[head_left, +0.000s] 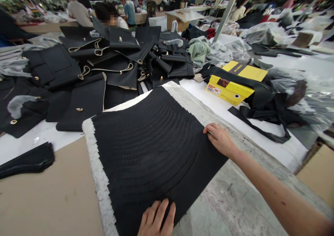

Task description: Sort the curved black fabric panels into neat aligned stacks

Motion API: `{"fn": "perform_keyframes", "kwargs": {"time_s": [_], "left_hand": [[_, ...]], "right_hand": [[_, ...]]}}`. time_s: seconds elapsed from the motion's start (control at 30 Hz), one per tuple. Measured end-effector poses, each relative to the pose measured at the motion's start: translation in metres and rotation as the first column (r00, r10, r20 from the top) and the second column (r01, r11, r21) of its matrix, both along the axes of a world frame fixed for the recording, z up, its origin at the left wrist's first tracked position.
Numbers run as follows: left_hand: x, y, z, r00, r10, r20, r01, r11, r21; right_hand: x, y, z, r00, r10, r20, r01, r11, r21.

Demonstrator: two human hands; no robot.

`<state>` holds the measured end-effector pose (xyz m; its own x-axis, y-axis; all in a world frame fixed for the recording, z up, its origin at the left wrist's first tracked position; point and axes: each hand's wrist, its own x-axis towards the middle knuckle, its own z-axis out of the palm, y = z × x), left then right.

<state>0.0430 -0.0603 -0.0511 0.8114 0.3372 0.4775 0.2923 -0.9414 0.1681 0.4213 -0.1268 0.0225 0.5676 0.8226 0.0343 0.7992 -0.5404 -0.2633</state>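
Observation:
A fanned stack of black leather-like pieces (156, 142) lies on a pale, worn stone slab (221, 197). Its left edge is stepped, and curved rows of overlapping edges run across its top. My left hand (158, 218) rests on the near edge with its fingers spread flat; its thumb is out of sight. At the right edge, my right hand (220, 138) has its fingers curled over the border of the stack, closed on it. How many layers it grips I cannot tell.
A heap of black bag panels (88, 97) with gold clasps covers the far left. A yellow box (229, 90) stands at the right beside black straps (273, 124) and plastic wrap. A folded black bundle (28, 161) lies at left. Several people work behind.

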Motion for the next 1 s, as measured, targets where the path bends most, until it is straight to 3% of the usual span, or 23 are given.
{"fn": "perform_keyframes", "kwargs": {"time_s": [0.17, 0.33, 0.53, 0.67, 0.8, 1.0], "left_hand": [[-0.001, 0.000, 0.001, 1.000, -0.009, -0.005, 0.009, 1.000, -0.010], [-0.001, 0.001, -0.005, 1.000, -0.002, 0.011, 0.002, 1.000, 0.001], [-0.005, 0.014, 0.005, 0.993, -0.104, 0.053, 0.102, 0.994, 0.024], [-0.009, 0.012, 0.021, 0.991, -0.126, 0.053, 0.129, 0.991, -0.046], [-0.011, 0.003, 0.025, 0.995, -0.097, 0.039, 0.100, 0.990, -0.100], [-0.010, 0.004, 0.028, 0.994, -0.095, 0.050, 0.102, 0.981, -0.163]], "right_hand": [[-0.025, -0.010, -0.007, 0.995, 0.090, 0.047, -0.092, 0.995, 0.047], [-0.036, -0.016, -0.016, 0.996, 0.046, 0.071, -0.050, 0.997, 0.054], [-0.040, -0.012, -0.009, 0.991, 0.079, 0.110, -0.089, 0.992, 0.092], [-0.060, -0.001, 0.005, 0.977, 0.213, 0.021, -0.214, 0.975, 0.057], [-0.094, 0.014, 0.016, 0.913, 0.391, -0.120, -0.398, 0.916, -0.042], [-0.133, 0.029, 0.017, 0.855, 0.473, -0.213, -0.501, 0.860, -0.102]]}}
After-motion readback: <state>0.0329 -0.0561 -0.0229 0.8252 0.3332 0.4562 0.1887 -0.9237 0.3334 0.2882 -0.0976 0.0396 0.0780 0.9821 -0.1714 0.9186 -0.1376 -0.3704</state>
